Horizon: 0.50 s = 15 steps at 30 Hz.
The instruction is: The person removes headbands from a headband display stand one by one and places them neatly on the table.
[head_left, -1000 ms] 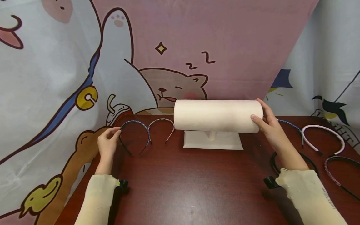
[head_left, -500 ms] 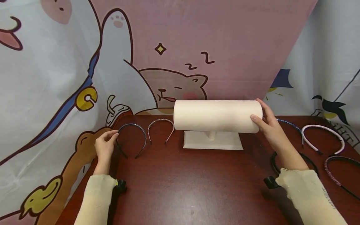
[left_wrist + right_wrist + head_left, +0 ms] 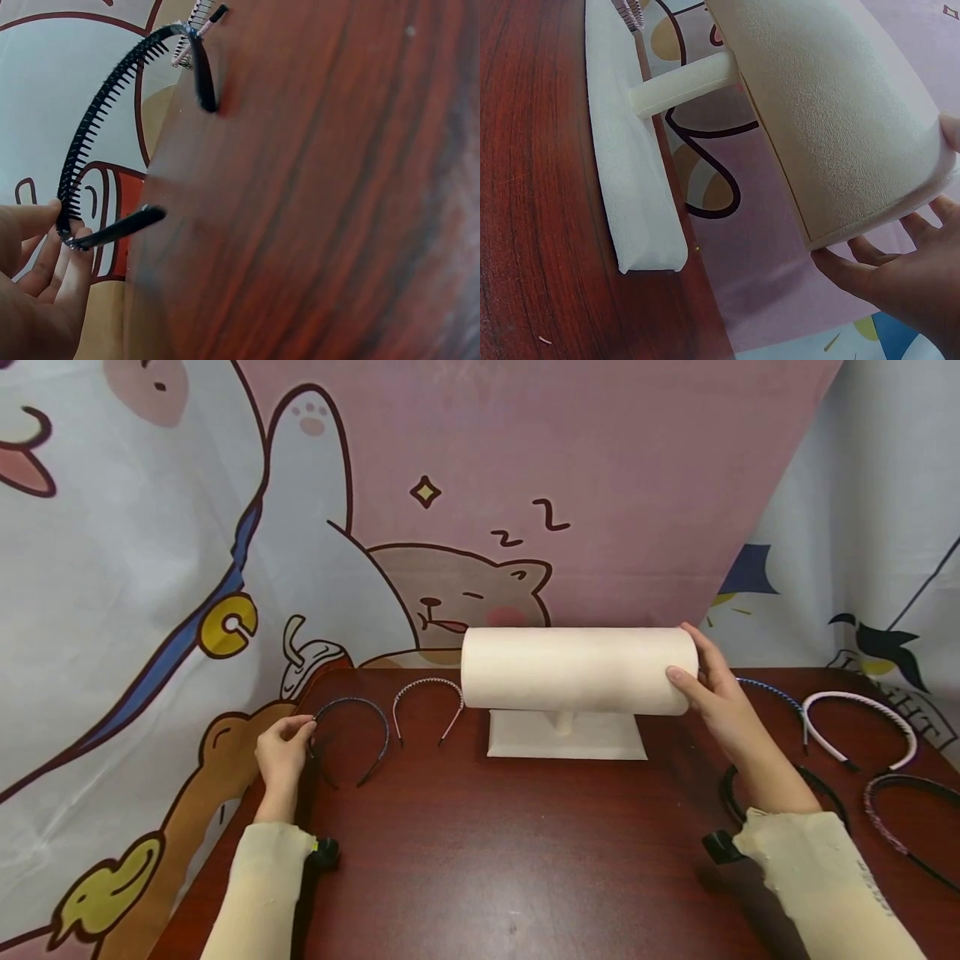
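Note:
My left hand (image 3: pixel 281 758) pinches one side of a dark blue headband (image 3: pixel 352 699) between thumb and fingers, at the table's far left. In the left wrist view the headband (image 3: pixel 96 105) shows a row of black teeth on its inner side, and its black tips point over the table. Whether the tips touch the wood, I cannot tell. A cream roll-shaped display stand (image 3: pixel 570 670) stands upright at the back, its bar bare. My right hand (image 3: pixel 716 706) grips the bar's right end. In the right wrist view its fingers (image 3: pixel 844 274) lie against the end rim.
A pale pink toothed headband (image 3: pixel 429 680) lies between the blue one and the stand's base (image 3: pixel 517 739). On the right lie a blue headband (image 3: pixel 772 688), a pinkish-white one (image 3: pixel 862 697), a black one (image 3: pixel 828 787) and a pink-and-black one (image 3: pixel 872 814). A printed cloth (image 3: pixel 637 485) hangs behind the table.
My left hand has drawn the dark blue headband left and slightly nearer, apart from the pale pink one, and turned it a little. The right hand and the stand hold still.

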Available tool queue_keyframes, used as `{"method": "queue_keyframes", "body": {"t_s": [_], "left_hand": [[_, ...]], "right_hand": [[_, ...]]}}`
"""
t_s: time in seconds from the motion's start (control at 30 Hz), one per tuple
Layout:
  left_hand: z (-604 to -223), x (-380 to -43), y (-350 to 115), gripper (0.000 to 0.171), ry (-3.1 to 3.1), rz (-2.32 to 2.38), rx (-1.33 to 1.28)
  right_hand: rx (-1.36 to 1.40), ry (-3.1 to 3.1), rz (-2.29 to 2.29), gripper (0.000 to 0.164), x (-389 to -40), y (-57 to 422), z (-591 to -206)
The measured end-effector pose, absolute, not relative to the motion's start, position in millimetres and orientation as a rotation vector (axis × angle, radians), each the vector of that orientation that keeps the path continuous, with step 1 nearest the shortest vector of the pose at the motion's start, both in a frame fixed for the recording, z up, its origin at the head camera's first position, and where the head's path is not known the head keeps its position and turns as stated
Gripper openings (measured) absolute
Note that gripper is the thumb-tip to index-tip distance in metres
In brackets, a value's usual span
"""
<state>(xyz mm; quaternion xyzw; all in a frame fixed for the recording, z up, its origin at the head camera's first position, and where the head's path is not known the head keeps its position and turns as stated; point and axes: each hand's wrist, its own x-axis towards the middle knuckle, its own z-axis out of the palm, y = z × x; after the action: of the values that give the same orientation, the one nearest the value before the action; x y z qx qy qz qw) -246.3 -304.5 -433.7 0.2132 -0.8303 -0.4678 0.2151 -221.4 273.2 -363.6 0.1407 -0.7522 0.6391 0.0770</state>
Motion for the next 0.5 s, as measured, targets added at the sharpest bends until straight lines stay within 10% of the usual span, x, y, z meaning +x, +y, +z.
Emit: {"method": "queue_keyframes", "body": {"t_s": [0.5], "left_hand": [[-436.3, -245.8, -308.3, 0.030, -2.218, -1.616, 0.705]], "right_hand": [[0.420, -2.264, 1.890, 0.068, -222.2, 273.2, -363.9]]}}
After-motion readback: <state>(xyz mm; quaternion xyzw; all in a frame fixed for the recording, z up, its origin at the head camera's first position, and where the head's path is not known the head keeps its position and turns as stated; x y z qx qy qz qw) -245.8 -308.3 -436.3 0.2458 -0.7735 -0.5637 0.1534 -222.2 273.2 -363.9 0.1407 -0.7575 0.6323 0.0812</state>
